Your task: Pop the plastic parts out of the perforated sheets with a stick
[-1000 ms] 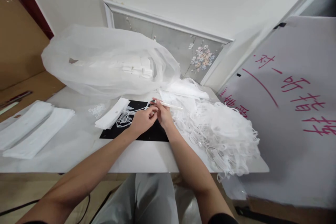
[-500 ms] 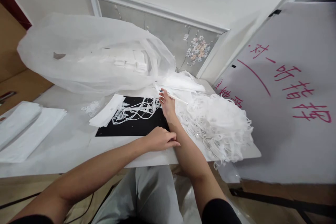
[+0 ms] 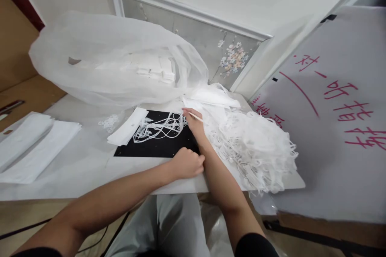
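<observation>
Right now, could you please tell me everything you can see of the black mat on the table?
The black mat is a flat, thin, matte rectangle lying on the white table, its near edge close to the left hand. A tangle of white elastic cords lies across its far half, a folded white piece overlaps its far left corner, and the right hand rests at its right edge.

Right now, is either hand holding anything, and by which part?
Right hand pinches a thin white stick near its end. Left hand holds nothing visible, resting fisted on the table.

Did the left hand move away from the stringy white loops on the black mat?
Yes. The left hand pulled back toward the person, off the white loops, and now rests by the near edge of the black mat.
</observation>
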{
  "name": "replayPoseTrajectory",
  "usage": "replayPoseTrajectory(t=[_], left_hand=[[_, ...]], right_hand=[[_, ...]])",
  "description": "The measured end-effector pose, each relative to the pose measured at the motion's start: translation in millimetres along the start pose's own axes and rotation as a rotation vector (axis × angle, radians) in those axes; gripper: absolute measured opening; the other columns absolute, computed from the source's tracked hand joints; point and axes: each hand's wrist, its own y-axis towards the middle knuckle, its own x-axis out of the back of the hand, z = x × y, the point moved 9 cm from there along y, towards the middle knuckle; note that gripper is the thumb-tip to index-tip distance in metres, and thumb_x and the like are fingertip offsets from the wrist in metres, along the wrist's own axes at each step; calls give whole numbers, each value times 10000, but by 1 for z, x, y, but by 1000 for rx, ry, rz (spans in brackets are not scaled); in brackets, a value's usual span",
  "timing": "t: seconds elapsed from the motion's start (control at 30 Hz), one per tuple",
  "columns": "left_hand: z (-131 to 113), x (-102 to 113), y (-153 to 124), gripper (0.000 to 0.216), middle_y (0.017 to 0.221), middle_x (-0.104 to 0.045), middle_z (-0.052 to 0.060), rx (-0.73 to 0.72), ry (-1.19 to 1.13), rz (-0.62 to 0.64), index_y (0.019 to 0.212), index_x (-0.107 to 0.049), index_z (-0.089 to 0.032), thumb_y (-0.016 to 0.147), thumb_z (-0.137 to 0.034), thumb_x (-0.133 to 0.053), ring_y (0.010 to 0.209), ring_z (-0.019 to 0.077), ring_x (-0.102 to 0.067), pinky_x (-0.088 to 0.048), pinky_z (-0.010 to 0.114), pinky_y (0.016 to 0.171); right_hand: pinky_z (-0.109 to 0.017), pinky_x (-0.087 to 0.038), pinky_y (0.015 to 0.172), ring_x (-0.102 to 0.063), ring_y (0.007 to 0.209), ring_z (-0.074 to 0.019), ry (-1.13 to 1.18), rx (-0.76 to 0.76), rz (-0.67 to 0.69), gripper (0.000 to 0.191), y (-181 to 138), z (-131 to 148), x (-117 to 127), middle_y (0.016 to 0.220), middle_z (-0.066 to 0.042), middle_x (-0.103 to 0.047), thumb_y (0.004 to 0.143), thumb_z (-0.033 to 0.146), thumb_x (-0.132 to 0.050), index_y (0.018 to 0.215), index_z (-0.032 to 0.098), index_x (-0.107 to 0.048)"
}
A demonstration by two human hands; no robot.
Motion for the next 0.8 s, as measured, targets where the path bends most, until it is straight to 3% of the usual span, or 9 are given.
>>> replayPoseTrajectory(t=[0.17, 0.27, 0.37, 0.47, 0.53, 0.6, 0.7, 0.73, 0.8], left_hand=[[61, 10, -5, 294, 754, -701, 163, 311, 76, 40, 811, -708, -118, 868, -287, -474, 691, 288, -684, -457, 355, 603], [65, 11, -7, 364, 752, -701, 161, 329, 75, 48, 784, -724, -114, 895, -310, -438, 710, 275, -685, -459, 347, 615], [49, 4, -7, 400, 734, -702, 138, 268, 26, 73, 762, -717, -136, 921, -339, -411, 689, 260, -681, -466, 346, 620], [28, 8, -6, 363, 803, -713, 116, 153, -73, -6, 921, -705, -157, 941, -341, -393, 738, 248, -685, -497, 348, 659], [9, 22, -8, 360, 1039, -699, 136, 3, -152, -155, 1176, -627, -154, 932, -295, -404, 940, 248, -667, -516, 352, 767], [-18, 36, -16, 479, 1305, -587, 147, -250, -184, -274, 1363, -492, -157, 895, -245, -438, 1201, 258, -549, -458, 395, 976], [-60, 34, -33, 585, 1489, -428, 92, -646, -166, -210, 1461, -382, -182, 899, -324, -464, 1417, 274, -304, -200, 482, 1187], [-67, 29, -36, 603, 1517, -390, 70, -712, -165, -160, 1480, -350, -191, 920, -389, -450, 1447, 269, -241, -142, 487, 1205], [-67, 21, -34, 644, 1551, -324, 49, -692, -172, -95, 1510, -286, -212, 947, -503, -402, 1473, 256, -165, -109, 484, 1211]], right_hand=[[-293, -405, 751, -530, 768, -179, -412, 162, 369, 210, -17, 13, -37, 763, 1, -629, 661, 352, -775, 771, 235, -640], [-257, -365, 653, -469, 661, -146, -491, 178, 472, 212, -24, 9, -47, 659, 33, -555, 647, 261, -766, 726, 228, -572], [-247, -335, 599, -423, 583, -120, -447, 141, 407, 169, -18, 8, -39, 604, 53, -519, 725, 261, -680, 685, 221, -520], [-249, -336, 583, -409, 583, -117, -326, 96, 229, 219, -9, 13, -19, 594, 56, -494, 739, 332, -665, 672, 220, -489], [-249, -346, 586, -410, 595, -119, -194, 74, 110, 246, -6, 18, -5, 599, 56, -477, 745, 375, -657, 677, 224, -475], [-249, -357, 586, -415, 596, -119, -22, 44, 4, 260, -5, 22, 7, 601, 57, -465, 747, 394, -649, 680, 228, -460], [-251, -366, 572, -437, 584, -119, 247, -17, -107, 282, -5, 30, 22, 591, 55, -463, 727, 372, -655, 658, 233, -419], [-251, -368, 567, -453, 589, -121, 322, -27, -129, 292, -3, 36, 29, 599, 51, -477, 716, 356, -661, 651, 233, -404], [-249, -380, 567, -500, 623, -126, 428, -15, -159, 304, 5, 56, 54, 654, 35, -531, 695, 320, -674, 655, 231, -387]])
